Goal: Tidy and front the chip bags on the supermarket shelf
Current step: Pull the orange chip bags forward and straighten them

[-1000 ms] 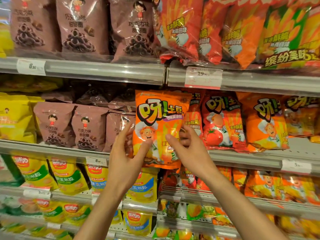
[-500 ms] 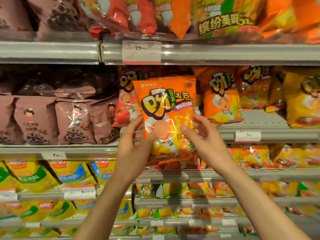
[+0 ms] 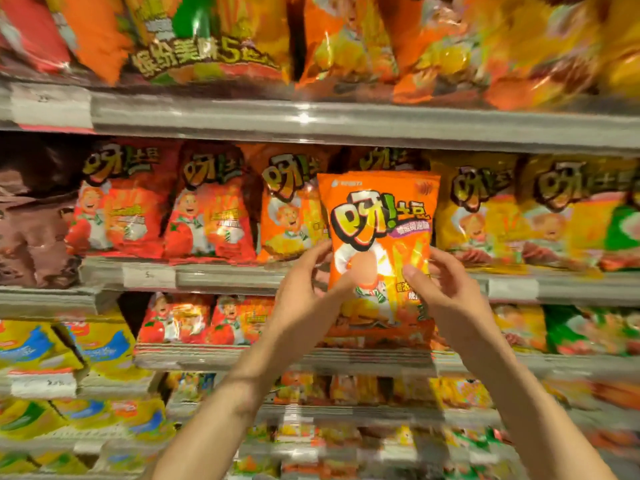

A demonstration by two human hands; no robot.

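Observation:
I hold an orange chip bag (image 3: pixel 379 216) upright in front of the middle shelf (image 3: pixel 225 277), its printed face toward me. My left hand (image 3: pixel 304 299) grips its lower left side, thumb across the front. My right hand (image 3: pixel 441 292) pinches its lower right edge. Behind it on that shelf stand two red bags (image 3: pixel 121 209), an orange bag (image 3: pixel 289 209) just left of the held one, and yellow bags (image 3: pixel 485 216) to the right.
The top shelf rail (image 3: pixel 346 123) carries large orange and red bags (image 3: pixel 207 39) that overhang it. Brown bags (image 3: pixel 31 230) sit at the far left. Lower shelves hold yellow-blue packs (image 3: pixel 69 344) and more red bags (image 3: pixel 204 320). The picture is blurred by motion.
The held orange bag and both hands have shifted right along the shelf, from beside the brown bags to in front of the orange and yellow ones. Both hands keep their grip.

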